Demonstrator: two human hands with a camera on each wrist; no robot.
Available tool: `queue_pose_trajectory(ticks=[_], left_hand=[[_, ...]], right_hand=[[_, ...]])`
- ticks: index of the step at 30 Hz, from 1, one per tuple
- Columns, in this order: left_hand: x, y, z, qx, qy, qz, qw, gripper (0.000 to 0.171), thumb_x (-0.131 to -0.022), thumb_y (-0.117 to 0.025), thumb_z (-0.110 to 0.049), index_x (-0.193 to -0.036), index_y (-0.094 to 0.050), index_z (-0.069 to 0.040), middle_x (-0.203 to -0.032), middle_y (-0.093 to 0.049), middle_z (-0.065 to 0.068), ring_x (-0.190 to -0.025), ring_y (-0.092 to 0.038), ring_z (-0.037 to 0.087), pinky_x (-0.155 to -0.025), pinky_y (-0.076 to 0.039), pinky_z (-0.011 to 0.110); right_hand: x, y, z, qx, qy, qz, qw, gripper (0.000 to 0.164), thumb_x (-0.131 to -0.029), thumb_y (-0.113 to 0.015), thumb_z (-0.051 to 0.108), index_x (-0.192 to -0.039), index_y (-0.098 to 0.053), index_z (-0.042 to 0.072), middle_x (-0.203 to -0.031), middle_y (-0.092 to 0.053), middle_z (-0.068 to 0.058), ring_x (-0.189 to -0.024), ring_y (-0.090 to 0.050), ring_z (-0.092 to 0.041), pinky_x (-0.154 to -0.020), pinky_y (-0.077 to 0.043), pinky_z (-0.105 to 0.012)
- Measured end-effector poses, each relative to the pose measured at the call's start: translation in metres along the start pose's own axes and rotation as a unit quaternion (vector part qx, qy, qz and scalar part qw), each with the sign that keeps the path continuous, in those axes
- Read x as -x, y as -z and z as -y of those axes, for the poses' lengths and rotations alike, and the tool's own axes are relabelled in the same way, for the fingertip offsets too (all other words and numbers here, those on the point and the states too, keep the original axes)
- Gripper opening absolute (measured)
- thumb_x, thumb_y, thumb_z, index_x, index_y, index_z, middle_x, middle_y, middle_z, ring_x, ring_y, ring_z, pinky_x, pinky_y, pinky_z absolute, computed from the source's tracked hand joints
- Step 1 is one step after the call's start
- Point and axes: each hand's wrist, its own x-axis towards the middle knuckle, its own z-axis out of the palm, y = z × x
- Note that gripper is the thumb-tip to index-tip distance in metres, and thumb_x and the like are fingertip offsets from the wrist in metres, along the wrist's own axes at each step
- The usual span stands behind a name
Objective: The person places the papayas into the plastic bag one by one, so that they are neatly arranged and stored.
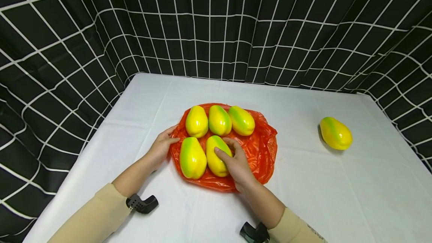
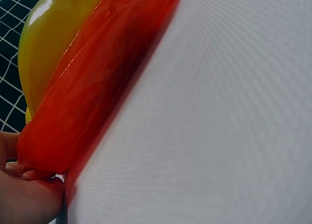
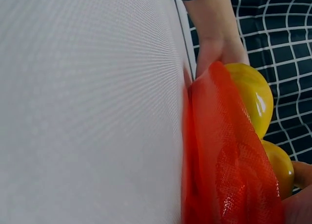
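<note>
A red plastic bag [image 1: 258,153] lies spread with its mouth up on the table, yellow-green papayas in two rows inside. My right hand [image 1: 241,165] grips the front-row papaya [image 1: 214,160], thumb on top and fingers along its far right side. Left of it lies another papaya [image 1: 192,160]. Three more, among them the middle papaya [image 1: 220,121], form the back row. My left hand [image 1: 160,148] holds the bag's left rim, its thumb over the edge; in the left wrist view, the red plastic [image 2: 92,92] runs between thumb and fingers.
One papaya [image 1: 335,133] lies apart on the white-covered table [image 1: 303,190], well to the right of the bag. A black curtain [image 1: 216,29] with a white grid stands behind the table and along both sides. Black wrist devices, such as the left one [image 1: 143,203], sit at both cuffs.
</note>
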Motion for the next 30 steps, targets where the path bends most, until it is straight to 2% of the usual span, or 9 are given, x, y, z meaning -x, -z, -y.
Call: queue_pose_trajectory(ticks=[4,11,18,23,30], left_hand=[[0.0,0.0,0.0,0.001,0.003,-0.003,1.0,0.056,-0.095,-0.037,-0.003,-0.148,-0.021,-0.006,-0.153,-0.027,0.011,-0.138,-0.03,0.023,-0.108,-0.035,0.025],[-0.001,0.0,0.001,-0.001,0.003,-0.004,1.0,0.056,-0.094,-0.038,-0.004,-0.148,-0.021,-0.006,-0.152,-0.029,0.012,-0.137,-0.032,0.024,-0.097,-0.042,0.013],[0.0,0.001,0.001,0.002,0.005,-0.007,1.0,0.056,-0.094,-0.038,-0.004,-0.148,-0.022,-0.007,-0.152,-0.029,0.012,-0.136,-0.034,0.025,-0.098,-0.043,0.016],[0.0,0.001,0.0,0.001,0.002,-0.004,1.0,0.057,-0.094,-0.037,-0.004,-0.148,-0.02,-0.006,-0.152,-0.028,0.012,-0.138,-0.031,0.024,-0.105,-0.038,0.022],[0.0,0.0,0.0,0.0,0.005,-0.008,1.0,0.056,-0.094,-0.038,-0.004,-0.148,-0.022,-0.006,-0.152,-0.029,0.011,-0.137,-0.033,0.023,-0.106,-0.037,0.024]], right_hand=[[0.0,0.0,0.0,-0.002,-0.004,-0.001,1.0,0.05,-0.088,-0.062,0.025,-0.133,-0.043,0.015,-0.132,-0.042,-0.008,-0.118,-0.043,-0.024,-0.103,-0.04,-0.039],[0.003,0.0,0.004,-0.025,0.002,-0.005,1.0,0.05,-0.086,-0.061,0.021,-0.132,-0.042,0.014,-0.134,-0.04,-0.006,-0.12,-0.042,-0.023,-0.106,-0.037,-0.039],[0.007,0.003,0.008,-0.026,0.035,-0.021,0.999,0.046,-0.087,-0.056,0.016,-0.131,-0.042,0.009,-0.14,-0.037,-0.009,-0.131,-0.032,-0.025,-0.113,-0.028,-0.044],[0.009,0.013,0.017,-0.058,0.07,-0.043,0.995,0.046,-0.09,-0.053,0.012,-0.132,-0.037,0.004,-0.142,-0.035,-0.012,-0.135,-0.029,-0.027,-0.114,-0.027,-0.044],[0.009,0.038,0.033,-0.091,0.087,-0.025,0.992,0.043,-0.093,-0.048,0.009,-0.133,-0.034,0.003,-0.136,-0.037,-0.013,-0.126,-0.038,-0.027,-0.11,-0.032,-0.038]])
